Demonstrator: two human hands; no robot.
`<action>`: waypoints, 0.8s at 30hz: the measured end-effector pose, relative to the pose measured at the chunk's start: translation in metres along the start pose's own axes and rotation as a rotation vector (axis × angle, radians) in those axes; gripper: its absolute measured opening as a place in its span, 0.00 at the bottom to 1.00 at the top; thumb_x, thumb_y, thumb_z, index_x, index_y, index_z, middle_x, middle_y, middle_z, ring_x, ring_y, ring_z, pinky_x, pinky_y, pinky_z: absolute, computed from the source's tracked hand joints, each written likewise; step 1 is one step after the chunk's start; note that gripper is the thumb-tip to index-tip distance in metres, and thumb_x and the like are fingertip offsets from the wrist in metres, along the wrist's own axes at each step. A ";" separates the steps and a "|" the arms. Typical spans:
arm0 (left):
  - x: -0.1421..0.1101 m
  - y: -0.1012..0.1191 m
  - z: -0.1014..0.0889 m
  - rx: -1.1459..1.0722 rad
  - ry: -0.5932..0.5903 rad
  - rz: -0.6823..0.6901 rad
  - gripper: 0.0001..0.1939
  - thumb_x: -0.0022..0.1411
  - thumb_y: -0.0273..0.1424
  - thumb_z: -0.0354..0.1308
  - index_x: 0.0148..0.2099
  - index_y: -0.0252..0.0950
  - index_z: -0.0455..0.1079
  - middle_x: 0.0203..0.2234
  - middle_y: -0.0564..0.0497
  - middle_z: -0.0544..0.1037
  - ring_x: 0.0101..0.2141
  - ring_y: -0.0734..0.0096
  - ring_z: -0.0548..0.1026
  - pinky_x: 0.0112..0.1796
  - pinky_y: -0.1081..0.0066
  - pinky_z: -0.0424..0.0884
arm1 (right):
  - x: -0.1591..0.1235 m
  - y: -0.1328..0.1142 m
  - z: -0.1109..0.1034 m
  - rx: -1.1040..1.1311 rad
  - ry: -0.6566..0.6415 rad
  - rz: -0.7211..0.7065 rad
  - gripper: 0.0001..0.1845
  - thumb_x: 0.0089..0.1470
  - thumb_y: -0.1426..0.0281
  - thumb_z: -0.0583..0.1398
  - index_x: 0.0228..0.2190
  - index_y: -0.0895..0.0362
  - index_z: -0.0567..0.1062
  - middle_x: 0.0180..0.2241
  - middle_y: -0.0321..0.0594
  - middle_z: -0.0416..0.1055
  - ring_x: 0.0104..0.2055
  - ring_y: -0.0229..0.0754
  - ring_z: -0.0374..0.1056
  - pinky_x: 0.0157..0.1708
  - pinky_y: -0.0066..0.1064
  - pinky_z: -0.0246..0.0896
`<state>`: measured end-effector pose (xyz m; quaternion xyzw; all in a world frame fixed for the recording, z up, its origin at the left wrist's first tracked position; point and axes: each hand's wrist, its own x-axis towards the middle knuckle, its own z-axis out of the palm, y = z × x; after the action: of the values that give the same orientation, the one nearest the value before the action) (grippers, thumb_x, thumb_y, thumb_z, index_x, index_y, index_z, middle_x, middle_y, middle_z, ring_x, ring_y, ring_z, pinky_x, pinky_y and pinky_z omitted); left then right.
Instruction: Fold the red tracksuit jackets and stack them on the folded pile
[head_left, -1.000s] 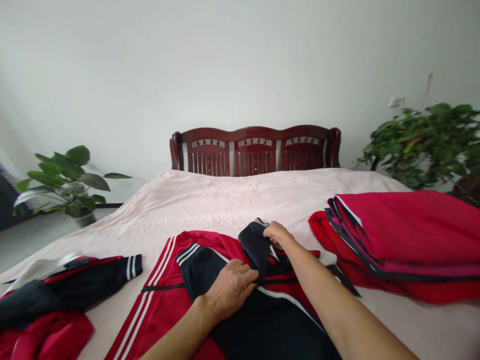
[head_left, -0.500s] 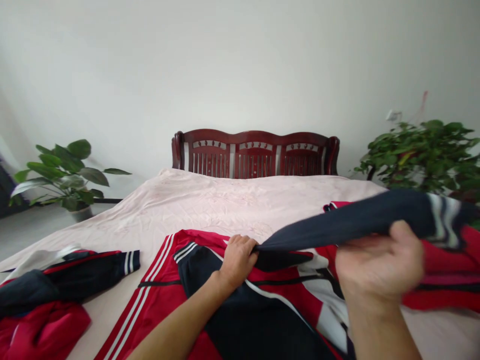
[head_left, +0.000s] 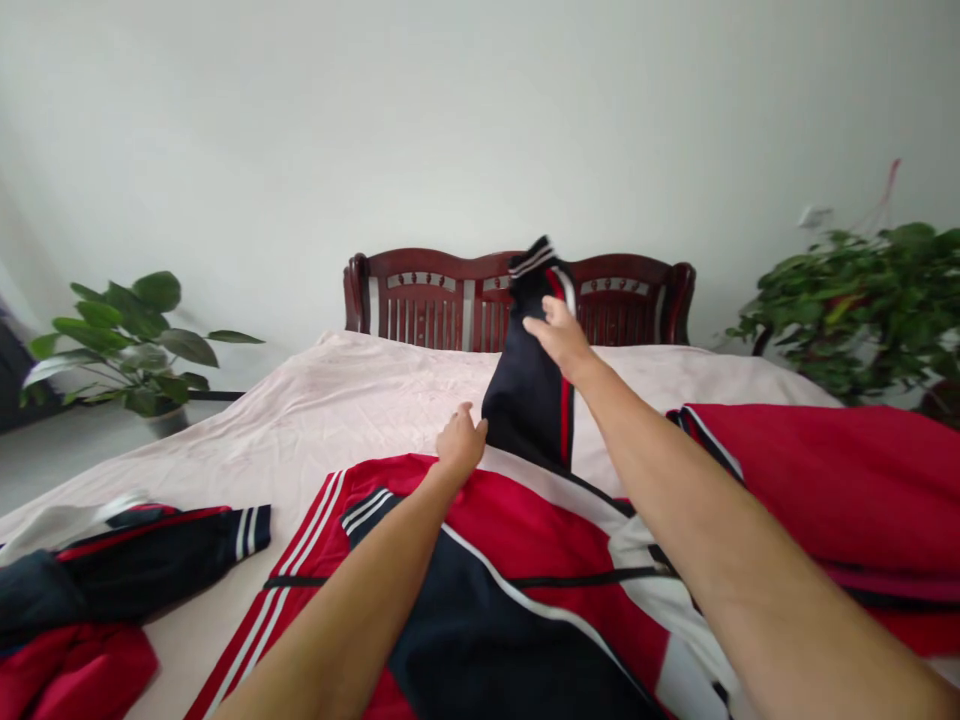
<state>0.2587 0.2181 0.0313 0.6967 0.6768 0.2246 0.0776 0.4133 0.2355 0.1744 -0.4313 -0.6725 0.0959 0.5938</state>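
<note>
A wooden headboard (head_left: 420, 295) closes the far end of a bed (head_left: 360, 400) with a pale pink cover. Well to the right of the fingers lies a folded stack of red cloth (head_left: 825, 480), and far to their left lies a crumpled navy and red jacket (head_left: 127, 550).

Directly below the fingers, a red and navy track jacket (head_left: 525, 540) with white stripes lies across the bed. Its navy sleeve (head_left: 525, 395) rises from the jacket just beyond the left fingers and stands up in front of the headboard. Its striped cuff (head_left: 532, 260) sits just beyond the right fingertips.

The right hand (head_left: 561, 340) lies open against the upper sleeve, its fingers (head_left: 536, 325) extended, slightly apart and pinching nothing. The left hand (head_left: 461, 445) is also open, its fingers (head_left: 465, 418) loosely together and pointing up beside the sleeve's base. Whether they touch the cloth is hard to tell.

With the sleeve this high, an open touch seems best: flat fingers can guide the cloth without creasing it, and a hand low down can help steady the jacket.
</note>
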 end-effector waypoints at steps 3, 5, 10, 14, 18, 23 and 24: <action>0.005 -0.026 0.013 0.080 -0.059 -0.075 0.24 0.67 0.40 0.48 0.62 0.37 0.62 0.55 0.35 0.73 0.52 0.49 0.73 0.48 0.55 0.66 | -0.049 0.039 0.016 -0.162 -0.220 0.038 0.23 0.56 0.71 0.57 0.54 0.62 0.70 0.57 0.49 0.68 0.60 0.44 0.62 0.63 0.39 0.50; -0.007 -0.055 0.022 0.138 -0.098 -0.068 0.21 0.65 0.41 0.51 0.56 0.38 0.68 0.53 0.36 0.74 0.54 0.46 0.71 0.52 0.50 0.62 | -0.112 0.070 0.017 -0.248 -0.339 0.084 0.22 0.55 0.71 0.58 0.52 0.60 0.73 0.57 0.50 0.69 0.61 0.47 0.61 0.64 0.41 0.47; -0.031 -0.128 0.015 0.232 -0.104 -0.010 0.23 0.67 0.42 0.45 0.56 0.36 0.70 0.56 0.34 0.72 0.57 0.43 0.67 0.56 0.45 0.56 | -0.209 0.131 -0.008 -0.858 -0.711 0.225 0.26 0.64 0.62 0.50 0.60 0.55 0.66 0.66 0.46 0.57 0.68 0.53 0.48 0.66 0.49 0.39; -0.033 -0.169 -0.004 0.227 -0.131 0.071 0.23 0.69 0.39 0.43 0.55 0.37 0.72 0.55 0.39 0.74 0.55 0.53 0.71 0.55 0.55 0.62 | -0.203 0.151 -0.030 -0.979 -0.776 0.221 0.28 0.65 0.60 0.47 0.63 0.53 0.63 0.65 0.45 0.59 0.67 0.52 0.53 0.65 0.47 0.41; -0.050 -0.201 -0.007 0.206 -0.100 0.166 0.26 0.70 0.39 0.42 0.62 0.35 0.65 0.61 0.41 0.69 0.62 0.58 0.64 0.60 0.58 0.58 | -0.199 0.155 -0.040 -0.994 -0.746 0.251 0.31 0.65 0.59 0.47 0.65 0.56 0.57 0.68 0.48 0.52 0.68 0.51 0.48 0.65 0.47 0.42; -0.087 -0.230 -0.009 0.176 -0.044 0.195 0.27 0.70 0.41 0.40 0.66 0.37 0.60 0.64 0.43 0.64 0.65 0.58 0.58 0.62 0.56 0.55 | -0.203 0.120 -0.039 -0.955 -0.740 0.235 0.27 0.63 0.65 0.50 0.60 0.61 0.65 0.64 0.55 0.59 0.65 0.57 0.55 0.62 0.50 0.45; -0.094 -0.234 -0.010 0.170 -0.036 0.193 0.28 0.70 0.41 0.40 0.67 0.37 0.59 0.65 0.43 0.64 0.65 0.58 0.58 0.62 0.56 0.56 | -0.206 0.105 -0.036 -0.934 -0.740 0.216 0.25 0.63 0.66 0.50 0.58 0.60 0.68 0.62 0.54 0.62 0.63 0.56 0.58 0.61 0.47 0.47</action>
<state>0.0438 0.1404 -0.0754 0.7667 0.6217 0.1601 0.0083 0.4785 0.1428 -0.0303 -0.6501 -0.7578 -0.0063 0.0555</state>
